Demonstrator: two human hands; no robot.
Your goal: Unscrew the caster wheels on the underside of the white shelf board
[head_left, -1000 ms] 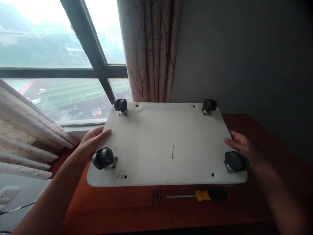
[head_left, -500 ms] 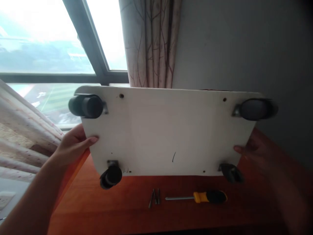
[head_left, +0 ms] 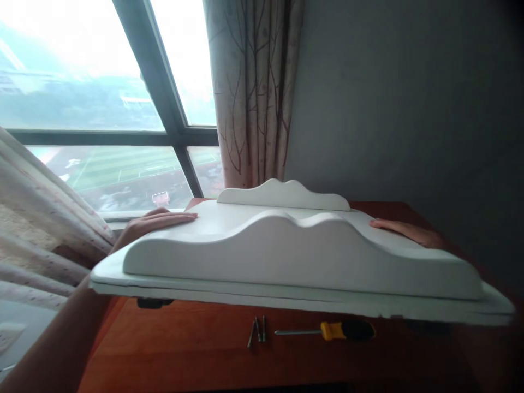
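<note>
A white board with rounded corners is held above the tabletop, top face up and its near edge toward me. Two wavy white rails stand on it, a near rail and a far rail. My left hand grips the left side, fingers flat on top. On the right side, my right hand has its fingers over the top face. The undersides of both hands are hidden by the board. Below its near left part a dark caster shows; the other casters are hidden or too dark to make out.
Several screws lie on the reddish wooden table, beside a yellow and black screwdriver. A window and curtains are at the left and back, with a grey wall on the right.
The board has turned over from its underside, with the casters facing me, to its top face with the two wavy rails. Both hands have turned with it; screws and screwdriver stay put.
</note>
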